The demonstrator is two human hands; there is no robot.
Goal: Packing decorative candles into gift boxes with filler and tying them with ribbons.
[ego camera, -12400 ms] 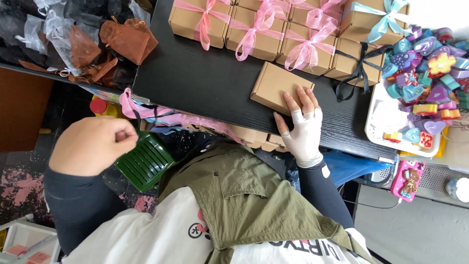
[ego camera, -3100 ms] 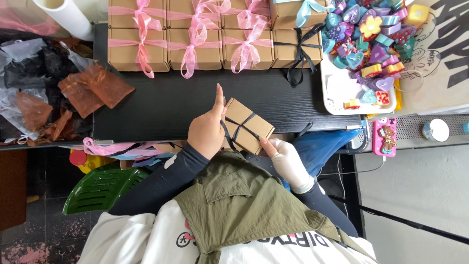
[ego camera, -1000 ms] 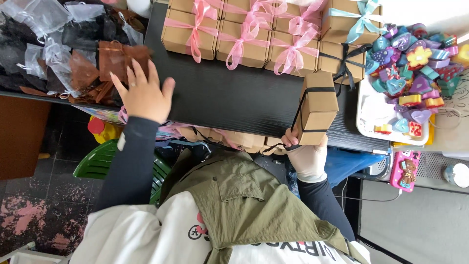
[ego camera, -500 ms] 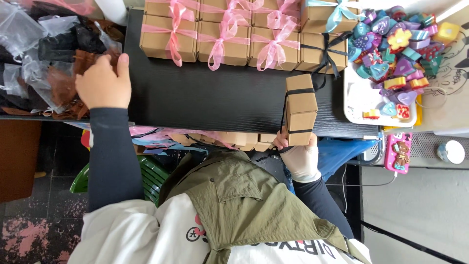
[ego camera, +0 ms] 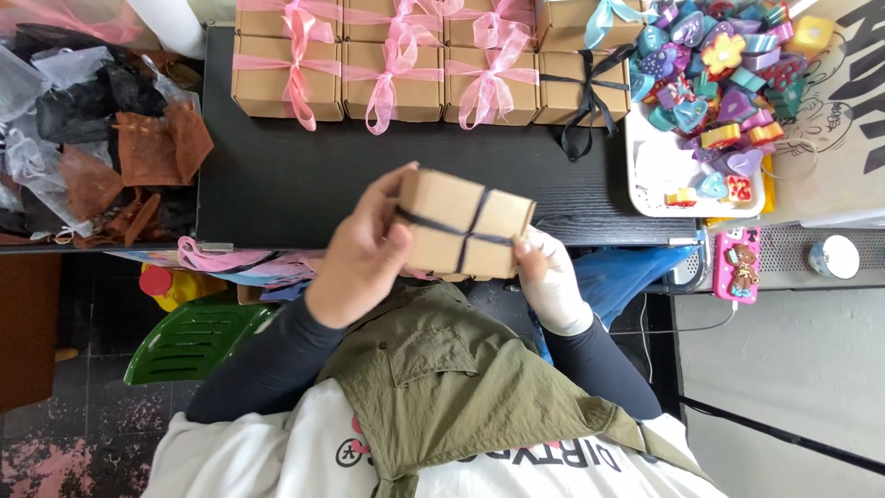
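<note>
I hold a brown cardboard box (ego camera: 461, 221) crossed by a thin black ribbon above the near edge of the black table (ego camera: 277, 180). My left hand (ego camera: 364, 254) grips the box's left side, thumb on the ribbon. My right hand (ego camera: 548, 277), in a white glove, holds the box's right lower corner. Both hands are closed on the box.
Rows of brown boxes tied with pink bows (ego camera: 378, 60) line the table's far edge, with one black-bowed box (ego camera: 576, 88) at the right. A white tray of colourful small trinkets (ego camera: 710, 83) stands at the right. Clear bags and brown sheets (ego camera: 101, 148) lie left. A green plastic chair (ego camera: 194, 337) stands below.
My left hand came back from the pile at the left and took hold of the box. The box turned from standing upright at the table edge to lying flat between both hands.
</note>
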